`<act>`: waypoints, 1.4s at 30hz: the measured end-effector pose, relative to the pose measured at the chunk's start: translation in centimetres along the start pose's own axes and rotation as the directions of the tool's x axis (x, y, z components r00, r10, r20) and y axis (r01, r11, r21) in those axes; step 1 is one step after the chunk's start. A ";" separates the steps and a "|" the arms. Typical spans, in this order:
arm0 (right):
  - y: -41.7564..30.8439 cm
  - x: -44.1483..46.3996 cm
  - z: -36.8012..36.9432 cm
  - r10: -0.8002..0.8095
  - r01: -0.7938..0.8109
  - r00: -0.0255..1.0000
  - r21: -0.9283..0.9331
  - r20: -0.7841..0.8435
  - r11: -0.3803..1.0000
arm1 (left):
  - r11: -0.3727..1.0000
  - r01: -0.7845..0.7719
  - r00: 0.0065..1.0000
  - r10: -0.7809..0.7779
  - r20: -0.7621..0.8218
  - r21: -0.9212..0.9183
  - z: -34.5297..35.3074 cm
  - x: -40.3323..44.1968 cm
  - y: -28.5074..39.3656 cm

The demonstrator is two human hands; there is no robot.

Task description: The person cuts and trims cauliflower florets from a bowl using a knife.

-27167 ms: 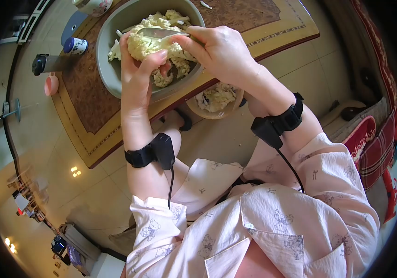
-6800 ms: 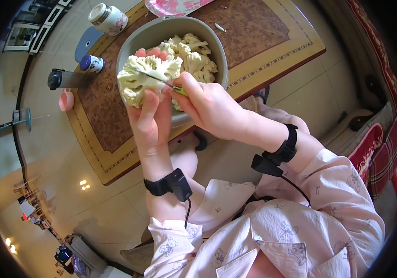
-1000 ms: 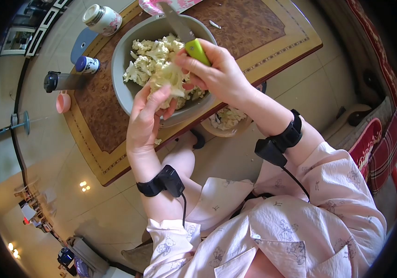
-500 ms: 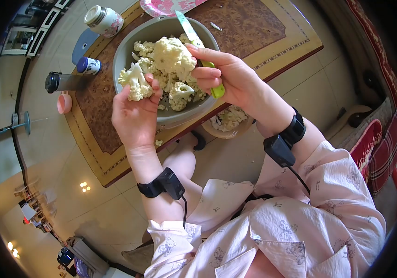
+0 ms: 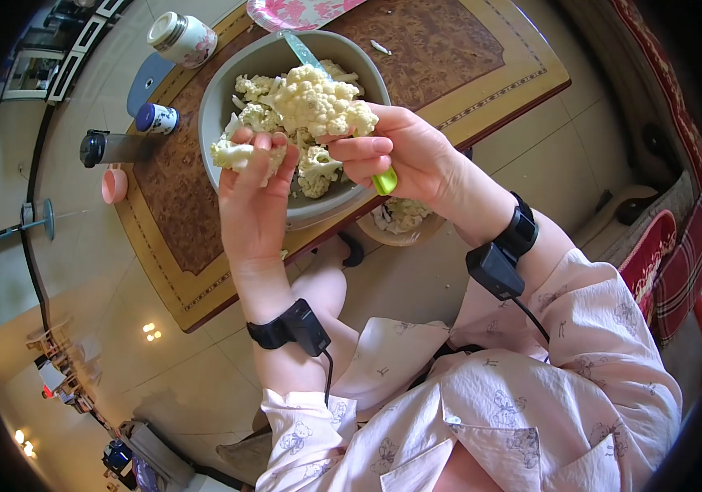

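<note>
My left hand pinches a small cauliflower floret over the near left part of a grey basin. My right hand holds a larger cauliflower piece together with a knife. Its green handle shows below my fingers, and the pale blue blade points away behind the cauliflower, partly hidden by it. Cut florets lie in the basin beneath both hands.
The basin stands on a wooden table. A flowered jar, a blue-lidded jar, a dark-capped clear bottle and a pink cup are to the left. A pink patterned tray is behind; a bowl of scraps sits below the table edge.
My left hand has turned and moved slightly right, tipping its floret flatter. The larger piece in my right hand has rotated to show its bumpy top, and the blade has swung left behind it.
</note>
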State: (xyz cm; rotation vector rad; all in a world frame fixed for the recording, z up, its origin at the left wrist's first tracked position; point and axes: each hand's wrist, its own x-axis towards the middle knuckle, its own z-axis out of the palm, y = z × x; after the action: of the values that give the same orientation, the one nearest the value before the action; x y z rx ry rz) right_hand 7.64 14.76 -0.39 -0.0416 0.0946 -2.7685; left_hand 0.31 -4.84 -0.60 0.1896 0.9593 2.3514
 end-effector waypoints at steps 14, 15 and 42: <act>1.7 0.1 2.1 -0.316 -0.010 0.885 -0.692 -0.343 0.722 | 0.767 -0.356 0.933 0.326 0.153 0.535 2.5 0.0 -1.5; 1.6 0.0 1.9 -0.387 0.028 0.882 -0.791 -0.267 0.611 | 0.754 -0.353 0.926 0.366 0.093 0.554 2.3 0.2 -1.5; 1.6 -0.4 2.4 -0.554 -0.069 0.808 -0.901 0.202 -0.429 | 0.420 -0.489 0.770 0.620 0.152 0.764 0.5 0.1 -1.1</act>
State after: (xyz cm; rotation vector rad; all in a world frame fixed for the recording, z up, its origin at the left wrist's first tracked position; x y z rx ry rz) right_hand 8.66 13.26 1.85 0.0849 2.9719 -1.7963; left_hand 0.88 -3.88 -0.97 0.7932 2.2779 2.3237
